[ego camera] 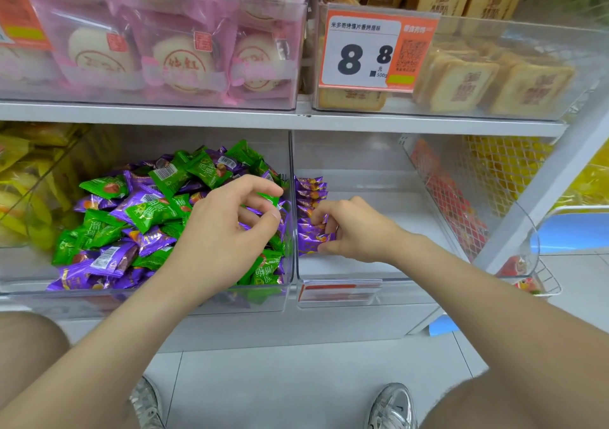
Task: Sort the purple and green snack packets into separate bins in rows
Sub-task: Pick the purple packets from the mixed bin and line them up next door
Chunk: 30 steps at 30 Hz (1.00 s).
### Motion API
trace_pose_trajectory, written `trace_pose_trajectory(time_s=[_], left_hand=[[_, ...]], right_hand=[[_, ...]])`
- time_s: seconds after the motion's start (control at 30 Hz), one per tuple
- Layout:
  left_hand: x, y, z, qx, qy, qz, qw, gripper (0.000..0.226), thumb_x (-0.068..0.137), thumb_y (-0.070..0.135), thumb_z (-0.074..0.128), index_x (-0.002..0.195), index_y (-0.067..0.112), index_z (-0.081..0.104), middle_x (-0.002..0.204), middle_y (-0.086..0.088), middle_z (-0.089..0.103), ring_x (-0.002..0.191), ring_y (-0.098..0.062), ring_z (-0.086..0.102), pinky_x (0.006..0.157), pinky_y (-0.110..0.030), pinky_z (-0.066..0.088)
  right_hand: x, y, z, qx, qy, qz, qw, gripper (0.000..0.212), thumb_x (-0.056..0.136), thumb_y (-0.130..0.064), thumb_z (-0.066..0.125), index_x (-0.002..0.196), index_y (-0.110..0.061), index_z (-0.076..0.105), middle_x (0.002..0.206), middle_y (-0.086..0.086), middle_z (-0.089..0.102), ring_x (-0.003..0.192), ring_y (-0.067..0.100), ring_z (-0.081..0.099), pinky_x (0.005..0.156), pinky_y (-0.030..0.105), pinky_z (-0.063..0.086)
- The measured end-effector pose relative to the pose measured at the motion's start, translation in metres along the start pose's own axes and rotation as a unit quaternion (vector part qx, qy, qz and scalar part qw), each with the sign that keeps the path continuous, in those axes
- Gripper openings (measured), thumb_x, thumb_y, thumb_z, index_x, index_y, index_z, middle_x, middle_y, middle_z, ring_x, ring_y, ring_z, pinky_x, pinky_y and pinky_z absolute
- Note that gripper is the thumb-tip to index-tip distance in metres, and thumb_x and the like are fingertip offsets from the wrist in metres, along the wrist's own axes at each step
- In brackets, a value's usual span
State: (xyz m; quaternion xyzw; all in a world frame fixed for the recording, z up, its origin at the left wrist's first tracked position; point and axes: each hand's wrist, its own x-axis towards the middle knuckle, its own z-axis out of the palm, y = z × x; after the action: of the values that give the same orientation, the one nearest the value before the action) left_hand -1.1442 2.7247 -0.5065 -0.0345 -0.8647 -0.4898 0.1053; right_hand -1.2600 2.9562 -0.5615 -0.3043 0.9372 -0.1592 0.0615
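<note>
Crouched before a white shelf (pixel 164 115), bare knees and grey shoes (pixel 392 405) along the bottom of the frame.

Centre left, under the shelf board: clear left bin (pixel 148 291), heaped with a mixed pile (pixel 131 217) of green and purple snack packets, lying every way, some barcode up. Just right of it, wall against wall: clear right bin (pixel 379 217), mostly bare white floor, with a row of purple packets (pixel 309 194) standing on edge along its left wall, running from back to front.

Left hand (pixel 227 227) over the right part of the pile, palm down, grip curled, forefinger tip touching a green packet (pixel 268 198), thumb below it with purple wrappers in between. Pinching or merely touching: cannot tell.

Right hand (pixel 352 227) inside the right bin at the near end of the row, grip closed round a purple packet (pixel 311 242), fingers over its top, thumb under its lower edge, packet set against the row's near end.

Upper left: pink-wrapped round pastries (pixel 178 59) in a clear box. Upper right: square stamped biscuits (pixel 461 79) behind an orange price tag (pixel 365 52) reading 8.8. Far left: yellow packets (pixel 19 178).
</note>
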Motion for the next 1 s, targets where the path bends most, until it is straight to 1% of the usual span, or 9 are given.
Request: trace_pose_trajectory(time_s=[0.07, 0.13, 0.23, 0.33, 0.47, 0.53, 0.73, 0.87, 1.0], left_hand=[[0.0, -0.001, 0.0, -0.001, -0.002, 0.002, 1.0, 0.027, 0.095, 0.017, 0.069, 0.112, 0.038, 0.069, 0.091, 0.013, 0.073, 0.074, -0.009, 0.07, 0.061, -0.022, 0.049], [-0.001, -0.001, 0.001, -0.005, -0.006, 0.003, 1.0, 0.027, 0.095, 0.017, 0.069, 0.112, 0.038, 0.069, 0.091, 0.012, 0.073, 0.073, -0.009, 0.069, 0.062, -0.023, 0.048], [-0.002, -0.001, 0.0, -0.003, -0.008, 0.007, 1.0, 0.027, 0.095, 0.016, 0.069, 0.112, 0.037, 0.069, 0.092, 0.011, 0.073, 0.073, -0.009, 0.069, 0.065, -0.024, 0.048], [-0.002, -0.001, 0.0, -0.004, -0.009, 0.007, 1.0, 0.027, 0.095, 0.016, 0.069, 0.111, 0.037, 0.069, 0.092, 0.012, 0.073, 0.073, -0.009, 0.07, 0.066, -0.024, 0.048], [-0.003, 0.0, 0.001, -0.004, -0.012, 0.008, 1.0, 0.025, 0.095, 0.016, 0.069, 0.109, 0.037, 0.07, 0.092, 0.01, 0.073, 0.073, -0.009, 0.07, 0.066, -0.026, 0.049], [-0.003, 0.0, 0.0, -0.002, -0.012, 0.009, 1.0, 0.025, 0.095, 0.017, 0.068, 0.109, 0.037, 0.07, 0.092, 0.009, 0.073, 0.073, -0.01, 0.07, 0.066, -0.026, 0.049], [-0.003, 0.0, -0.001, 0.008, -0.014, 0.008, 1.0, 0.021, 0.096, 0.018, 0.068, 0.106, 0.037, 0.072, 0.091, 0.011, 0.073, 0.072, -0.009, 0.07, 0.066, -0.026, 0.049], [-0.003, 0.002, -0.001, 0.02, -0.014, 0.004, 1.0, 0.019, 0.095, 0.018, 0.069, 0.104, 0.035, 0.073, 0.09, 0.015, 0.072, 0.072, -0.008, 0.07, 0.067, -0.025, 0.049], [-0.004, 0.006, -0.005, 0.039, -0.008, -0.001, 0.999, 0.019, 0.095, 0.018, 0.068, 0.1, 0.036, 0.073, 0.088, 0.016, 0.072, 0.073, -0.007, 0.07, 0.066, -0.024, 0.049]], right_hand=[[0.0, -0.003, 0.002, -0.013, 0.016, 0.008, 1.0, 0.051, 0.078, -0.038, 0.086, 0.122, -0.028, 0.062, 0.087, -0.008, 0.068, 0.074, 0.003, 0.05, 0.079, 0.036, 0.052], [0.0, -0.006, 0.003, -0.032, 0.018, 0.025, 0.999, 0.058, 0.076, -0.04, 0.084, 0.127, -0.027, 0.062, 0.086, -0.006, 0.066, 0.083, 0.017, 0.053, 0.08, 0.037, 0.053], [0.0, -0.01, 0.005, -0.05, 0.03, 0.042, 0.997, 0.053, 0.07, -0.041, 0.082, 0.119, -0.025, 0.069, 0.091, -0.003, 0.06, 0.089, 0.025, 0.058, 0.08, 0.038, 0.054], [-0.001, -0.014, 0.007, -0.048, 0.042, 0.057, 0.996, 0.051, 0.068, -0.042, 0.084, 0.114, -0.026, 0.07, 0.101, -0.001, 0.048, 0.088, 0.025, 0.056, 0.075, 0.035, 0.051], [-0.001, -0.018, 0.007, -0.052, 0.05, 0.051, 0.996, 0.05, 0.069, -0.035, 0.084, 0.114, -0.02, 0.069, 0.098, -0.003, 0.048, 0.087, 0.021, 0.05, 0.072, 0.031, 0.041], [-0.002, -0.019, 0.006, -0.051, 0.055, 0.044, 0.996, 0.048, 0.069, -0.031, 0.085, 0.113, -0.019, 0.069, 0.096, -0.004, 0.048, 0.085, 0.021, 0.05, 0.071, 0.031, 0.04], [-0.005, -0.023, 0.004, -0.057, 0.055, 0.044, 0.996, 0.05, 0.067, -0.032, 0.084, 0.113, -0.021, 0.069, 0.098, -0.003, 0.05, 0.087, 0.026, 0.057, 0.072, 0.035, 0.051], [-0.006, -0.025, 0.001, -0.059, 0.048, 0.046, 0.996, 0.054, 0.067, -0.037, 0.085, 0.117, -0.023, 0.069, 0.099, -0.005, 0.049, 0.089, 0.024, 0.057, 0.075, 0.037, 0.054], [-0.009, -0.026, -0.005, -0.061, 0.063, 0.063, 0.994, 0.054, 0.069, -0.05, 0.08, 0.117, -0.028, 0.069, 0.102, -0.003, 0.056, 0.093, 0.024, 0.062, 0.079, 0.041, 0.058]])
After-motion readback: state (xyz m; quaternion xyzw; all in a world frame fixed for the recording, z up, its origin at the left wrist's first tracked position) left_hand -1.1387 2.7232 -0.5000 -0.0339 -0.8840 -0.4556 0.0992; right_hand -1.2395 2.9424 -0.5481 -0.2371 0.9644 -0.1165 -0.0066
